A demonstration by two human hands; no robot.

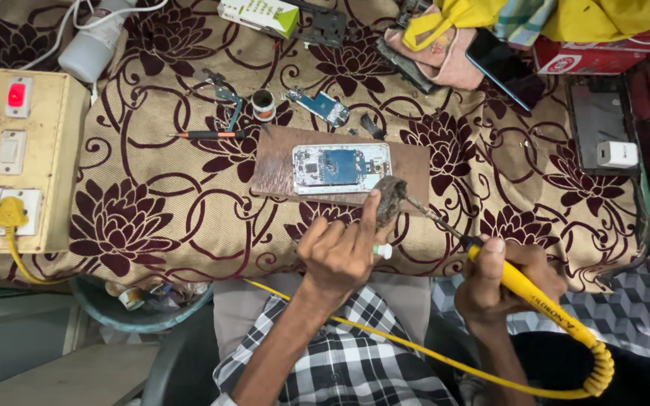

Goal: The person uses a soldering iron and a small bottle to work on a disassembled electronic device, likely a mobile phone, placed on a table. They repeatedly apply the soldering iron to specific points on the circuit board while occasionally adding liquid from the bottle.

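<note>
One yellow-handled soldering iron (517,286) sits gripped in the right hand (502,282), tip against a dark lump (390,197) pinched by the left hand (340,252) fingers. One opened phone (341,168) lies on one brown board (268,162), just beyond.

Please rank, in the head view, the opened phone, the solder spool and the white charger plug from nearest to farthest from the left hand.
From the left hand:
1. Opened phone, just above it on the brown board.
2. Solder spool, farther up, slightly left.
3. White charger plug, far right.
</note>
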